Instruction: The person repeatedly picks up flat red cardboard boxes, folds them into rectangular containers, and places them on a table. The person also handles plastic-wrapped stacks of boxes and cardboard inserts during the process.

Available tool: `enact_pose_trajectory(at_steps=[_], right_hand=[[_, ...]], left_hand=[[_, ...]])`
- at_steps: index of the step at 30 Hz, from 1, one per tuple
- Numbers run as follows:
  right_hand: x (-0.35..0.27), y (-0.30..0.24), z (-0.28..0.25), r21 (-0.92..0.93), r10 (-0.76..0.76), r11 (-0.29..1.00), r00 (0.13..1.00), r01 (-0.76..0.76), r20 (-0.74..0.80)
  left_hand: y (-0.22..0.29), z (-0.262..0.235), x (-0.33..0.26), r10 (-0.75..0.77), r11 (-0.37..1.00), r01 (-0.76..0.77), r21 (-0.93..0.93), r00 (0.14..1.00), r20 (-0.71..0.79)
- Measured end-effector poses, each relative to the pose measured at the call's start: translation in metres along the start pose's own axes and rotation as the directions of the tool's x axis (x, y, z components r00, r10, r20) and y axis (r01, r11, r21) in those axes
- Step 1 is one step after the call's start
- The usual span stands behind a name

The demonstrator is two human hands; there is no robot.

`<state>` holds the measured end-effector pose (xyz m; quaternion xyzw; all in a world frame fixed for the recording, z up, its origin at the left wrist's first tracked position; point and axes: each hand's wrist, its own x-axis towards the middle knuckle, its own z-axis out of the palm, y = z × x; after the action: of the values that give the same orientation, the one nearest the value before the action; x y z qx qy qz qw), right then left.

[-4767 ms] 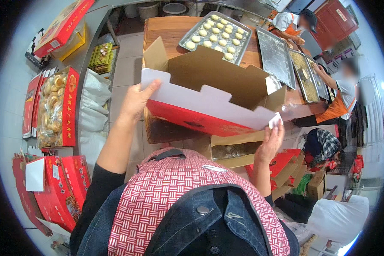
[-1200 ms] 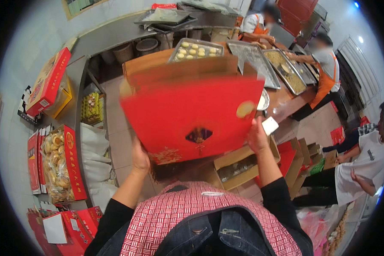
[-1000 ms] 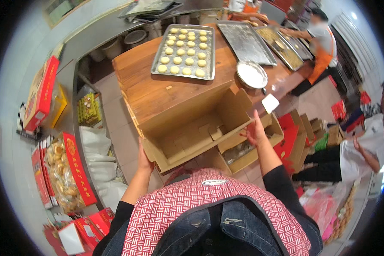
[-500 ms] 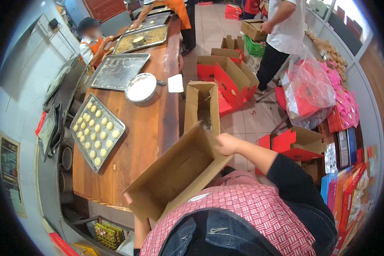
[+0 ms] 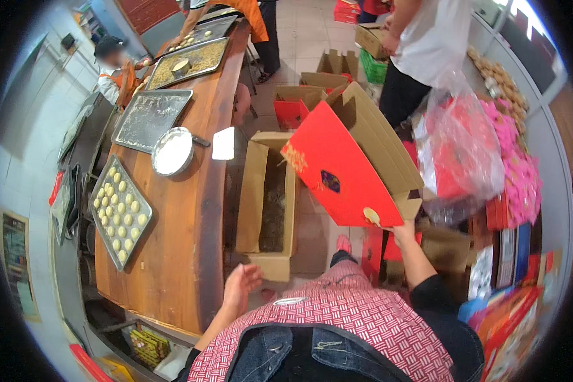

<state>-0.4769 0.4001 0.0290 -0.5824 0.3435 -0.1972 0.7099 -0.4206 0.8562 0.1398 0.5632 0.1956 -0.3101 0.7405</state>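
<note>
My right hand [image 5: 402, 233] grips the lower corner of a red cardboard box [image 5: 344, 165]. The box is tilted and raised above the floor at the right, its open top and brown inside [image 5: 382, 127] facing away to the right. My left hand [image 5: 242, 284] holds nothing, its fingers loosely curled and apart. It is near the table's edge, beside the near end of a long brown open box [image 5: 289, 210] that stands lower down. Some clear plastic shows inside that brown box.
On the left, the wooden table [image 5: 178, 248] carries a tray [image 5: 145, 224] of pale dough rounds, a bowl of flour [image 5: 172, 151] and a floured tray [image 5: 149, 121]. More red boxes [image 5: 291, 111] stand ahead. A co-worker [image 5: 426, 57] stands ahead right, near plastic-wrapped goods [image 5: 461, 153].
Both hands held a box low in front of me. Now my left hand is off it and empty, while my right hand holds a red box farther right and higher. My view has shifted right.
</note>
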Motion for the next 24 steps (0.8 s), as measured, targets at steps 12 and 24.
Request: enact_pose_trajectory(at_steps=[12, 24], right_hand=[[0.335, -0.028, 0.185, -0.317, 0.215, 0.915, 0.966, -0.251, -0.144], [0.212, -0.046, 0.118, -0.42, 0.497, 0.852, 0.736, -0.314, 0.46]], left_hand=[[-0.037, 0.136, 0.03, -0.15, 0.925, 0.19, 0.329, 0.978, -0.143], [0.0, 0.188, 0.124, -0.196, 0.917, 0.129, 0.376, 0.97, 0.145]])
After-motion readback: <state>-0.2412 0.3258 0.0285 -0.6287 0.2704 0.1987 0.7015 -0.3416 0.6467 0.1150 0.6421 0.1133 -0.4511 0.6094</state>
